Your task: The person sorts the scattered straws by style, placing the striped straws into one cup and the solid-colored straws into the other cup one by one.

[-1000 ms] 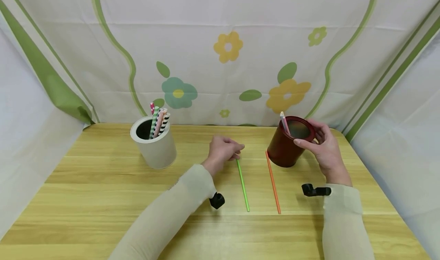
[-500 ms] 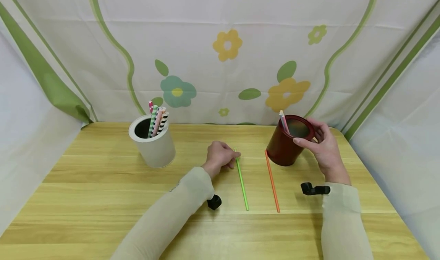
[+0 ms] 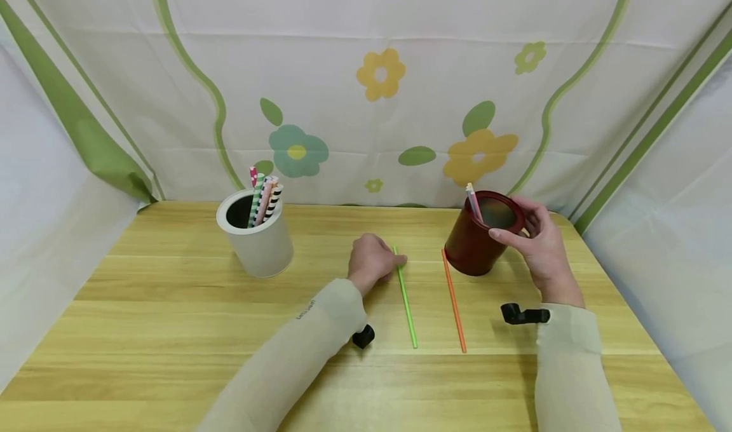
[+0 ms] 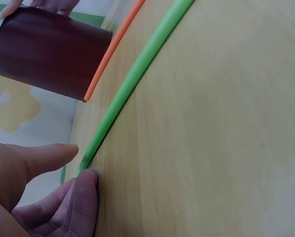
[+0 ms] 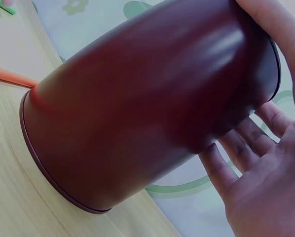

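Observation:
A plain green straw (image 3: 407,305) lies on the wooden table. At its far end is my left hand (image 3: 374,259), fingertips right at the straw; in the left wrist view the thumb (image 4: 51,158) stands apart from it, with a gap. My right hand (image 3: 540,248) holds a dark red cup (image 3: 476,244) by its upper right side, thumb near the rim and fingers behind. A few thin straws (image 3: 473,203) lean inside that cup. Against the foot of the cup ends an orange straw (image 3: 454,305), roughly parallel to the green one.
On the left stands a white cup (image 3: 262,248) with several patterned straws (image 3: 264,202) in it. A flowered cloth (image 3: 377,121) hangs behind the table (image 3: 143,330). Each sleeve carries a small black mount, such as the right one (image 3: 523,314).
My left hand has come down and toward me, onto the far end of the green straw. The right hand and red cup have stayed in place.

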### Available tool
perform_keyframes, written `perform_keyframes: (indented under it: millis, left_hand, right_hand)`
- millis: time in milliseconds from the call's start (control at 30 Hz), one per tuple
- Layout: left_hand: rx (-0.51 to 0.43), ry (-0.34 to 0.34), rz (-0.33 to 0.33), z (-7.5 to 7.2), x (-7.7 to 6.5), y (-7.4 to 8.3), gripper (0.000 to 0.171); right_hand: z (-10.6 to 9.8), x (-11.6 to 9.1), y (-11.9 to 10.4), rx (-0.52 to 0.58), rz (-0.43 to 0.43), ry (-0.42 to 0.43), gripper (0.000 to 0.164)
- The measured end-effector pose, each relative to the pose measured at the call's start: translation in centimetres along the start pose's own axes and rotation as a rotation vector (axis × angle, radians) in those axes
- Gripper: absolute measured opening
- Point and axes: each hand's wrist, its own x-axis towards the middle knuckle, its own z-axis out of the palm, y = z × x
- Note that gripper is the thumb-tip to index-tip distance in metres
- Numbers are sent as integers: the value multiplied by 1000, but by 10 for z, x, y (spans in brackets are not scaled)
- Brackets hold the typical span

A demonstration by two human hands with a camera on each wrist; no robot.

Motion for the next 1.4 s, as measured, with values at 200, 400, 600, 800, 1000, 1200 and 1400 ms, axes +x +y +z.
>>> perform_keyframes:
  millis: [200, 400, 600, 800, 1000, 1200, 1400]
  left_hand:
    - [62, -4, -3, 1, 2, 3, 22]
    - [85, 11, -3, 2, -1, 4, 19]
    - [37, 17, 7, 2, -3, 1, 19]
    - [-90, 1, -19, -2, -6, -3, 12]
    - [-197, -16, -20, -5, -7, -8, 9]
    - [-286, -29, -11, -7, -5, -12, 8]
    - [-332, -42, -25, -7, -4, -13, 11]
  right_hand:
    - [0, 0, 1, 4, 1, -4, 75]
    - [0, 0, 2, 5, 4, -2, 75]
    - [0, -1, 2, 5, 3, -1, 73]
    - [0, 0, 2, 10, -2, -3, 73]
    - [0, -1, 3, 11, -2, 1, 73]
    - [0, -1, 3, 12, -4, -2, 72]
    - [0, -1, 3, 7, -6, 0, 72]
